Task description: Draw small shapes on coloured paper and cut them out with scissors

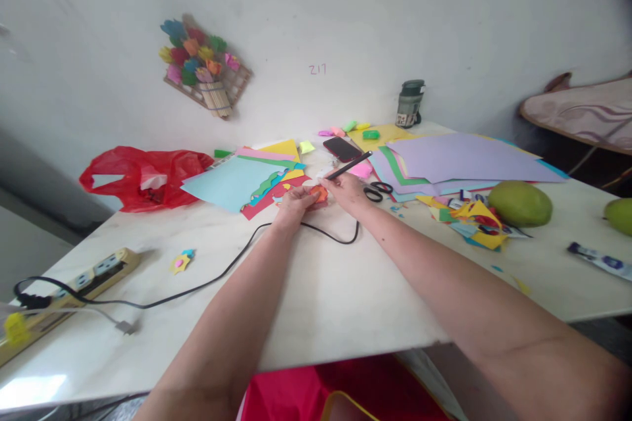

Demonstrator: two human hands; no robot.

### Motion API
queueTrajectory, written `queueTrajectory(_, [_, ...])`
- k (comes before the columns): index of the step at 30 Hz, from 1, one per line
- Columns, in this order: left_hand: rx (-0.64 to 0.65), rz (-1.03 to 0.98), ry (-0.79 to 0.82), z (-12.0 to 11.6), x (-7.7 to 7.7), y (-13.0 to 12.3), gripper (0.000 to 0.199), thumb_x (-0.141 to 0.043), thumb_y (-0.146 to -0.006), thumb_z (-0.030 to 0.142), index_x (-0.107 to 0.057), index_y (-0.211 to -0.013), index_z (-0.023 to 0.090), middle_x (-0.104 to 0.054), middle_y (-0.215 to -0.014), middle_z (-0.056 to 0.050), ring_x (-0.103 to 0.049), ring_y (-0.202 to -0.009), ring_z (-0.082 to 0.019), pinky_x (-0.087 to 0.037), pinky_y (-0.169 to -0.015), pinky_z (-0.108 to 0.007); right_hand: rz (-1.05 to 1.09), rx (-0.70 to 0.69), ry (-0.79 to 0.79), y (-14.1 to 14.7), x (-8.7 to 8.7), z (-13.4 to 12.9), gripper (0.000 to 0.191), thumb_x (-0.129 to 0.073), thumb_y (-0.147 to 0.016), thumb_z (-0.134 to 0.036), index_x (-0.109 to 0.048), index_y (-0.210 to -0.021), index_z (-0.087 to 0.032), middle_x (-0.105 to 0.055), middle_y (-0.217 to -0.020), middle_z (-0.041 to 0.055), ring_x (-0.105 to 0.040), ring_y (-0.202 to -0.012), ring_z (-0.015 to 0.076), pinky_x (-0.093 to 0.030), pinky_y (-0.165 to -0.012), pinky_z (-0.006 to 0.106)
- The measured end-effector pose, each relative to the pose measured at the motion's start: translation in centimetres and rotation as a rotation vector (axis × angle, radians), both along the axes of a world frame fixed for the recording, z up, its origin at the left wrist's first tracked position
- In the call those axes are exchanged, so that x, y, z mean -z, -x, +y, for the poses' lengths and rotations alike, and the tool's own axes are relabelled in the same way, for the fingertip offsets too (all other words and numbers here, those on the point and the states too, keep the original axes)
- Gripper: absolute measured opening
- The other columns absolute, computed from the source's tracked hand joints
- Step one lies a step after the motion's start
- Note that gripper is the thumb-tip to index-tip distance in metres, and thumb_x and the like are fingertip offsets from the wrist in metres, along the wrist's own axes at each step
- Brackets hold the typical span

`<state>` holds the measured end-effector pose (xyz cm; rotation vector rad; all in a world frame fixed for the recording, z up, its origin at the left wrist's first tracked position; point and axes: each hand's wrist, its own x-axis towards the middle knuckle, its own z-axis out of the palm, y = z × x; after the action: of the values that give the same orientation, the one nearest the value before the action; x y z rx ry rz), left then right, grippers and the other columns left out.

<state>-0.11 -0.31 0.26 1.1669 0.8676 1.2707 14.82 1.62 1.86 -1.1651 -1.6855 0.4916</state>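
My left hand [295,203] is closed on a small orange paper piece [320,194], pinched between thumb and fingers. In my right hand [344,189] is a black pen [349,166], its back end pointing up and to the right; the tip is hidden by my fingers. Red paper [257,206] with cut edges lies just left of my left hand, partly under blue and green wavy cut strips [268,187]. Beside my right wrist rest black-handled scissors [378,191]. A dark phone [342,148] lies beyond the pen.
Coloured sheets are stacked at left [232,177] and right [459,156]. Paper scraps [476,218] lie before a green fruit [520,203]. A black cable [197,286] crosses to a power strip [93,276]. A red plastic bag [148,174] and a bottle [409,105] stand farther back.
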Motion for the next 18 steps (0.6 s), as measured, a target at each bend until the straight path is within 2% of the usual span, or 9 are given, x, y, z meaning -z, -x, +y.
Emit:
queueTrajectory(12, [-0.011,0.005,0.018,-0.20,-0.30,-0.13,0.040,-0.090,-0.047,0.035,-0.066,-0.071,0.013,-0.071,-0.070,-0.002,-0.070,-0.068,-0.019,-0.056,-0.088,-0.040,-0.025,0.019,0.013,-0.02,-0.21,-0.14,0.015,-0.063,-0.083,-0.030,-0.070,-0.082,-0.017,-0.075,-0.084,0.0068,-0.069,-0.081,0.0194,-0.051,-0.075,0.029])
queueTrajectory(18, [-0.017,0.003,0.017,-0.10,-0.09,-0.06,0.039,-0.089,-0.050,0.034,-0.067,-0.074,0.013,-0.071,-0.070,-0.002,-0.071,-0.072,-0.021,-0.055,-0.088,-0.041,0.005,0.011,0.015,-0.10,-0.13,-0.09,0.014,-0.063,-0.081,-0.030,-0.070,-0.082,-0.018,-0.074,-0.080,0.0058,-0.068,-0.077,0.0191,-0.052,-0.073,0.029])
